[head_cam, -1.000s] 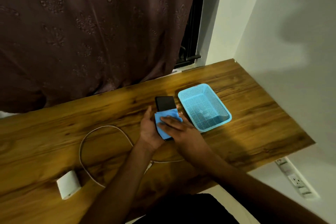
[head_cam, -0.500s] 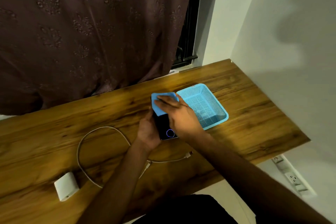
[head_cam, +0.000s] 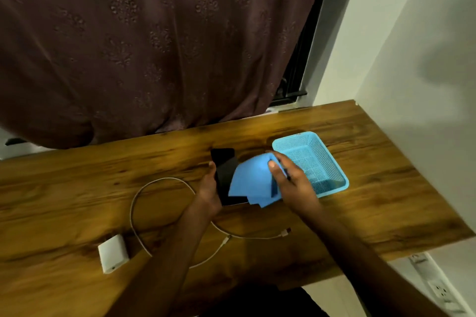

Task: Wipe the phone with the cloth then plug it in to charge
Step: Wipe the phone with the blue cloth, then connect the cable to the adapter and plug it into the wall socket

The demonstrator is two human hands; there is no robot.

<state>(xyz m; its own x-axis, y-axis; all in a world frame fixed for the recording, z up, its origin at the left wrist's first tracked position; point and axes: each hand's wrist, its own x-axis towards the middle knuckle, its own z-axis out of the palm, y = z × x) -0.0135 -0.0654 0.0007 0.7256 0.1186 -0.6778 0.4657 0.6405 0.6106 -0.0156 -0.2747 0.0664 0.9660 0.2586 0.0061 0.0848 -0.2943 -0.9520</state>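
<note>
Phone lies on worktop, left hand steadying its edge. Right hand grip pinches soft, light cloth over it. Phone is stiff, prob. slippery; hold by side edges.

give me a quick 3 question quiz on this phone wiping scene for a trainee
1. True or false: the white cable is plugged into the phone.
2. Which hand holds the blue cloth? A) left B) right C) neither
3. Fill in: the blue mesh basket sits on the wooden table, to the ____ of the phone.

Key:
1. False. The cable's free end lies on the table, apart from the phone.
2. B. The right hand pinches the cloth over the phone, while the left hand grips the phone's left edge.
3. right. The white charger lies on the other side, near the table's front edge.
</note>
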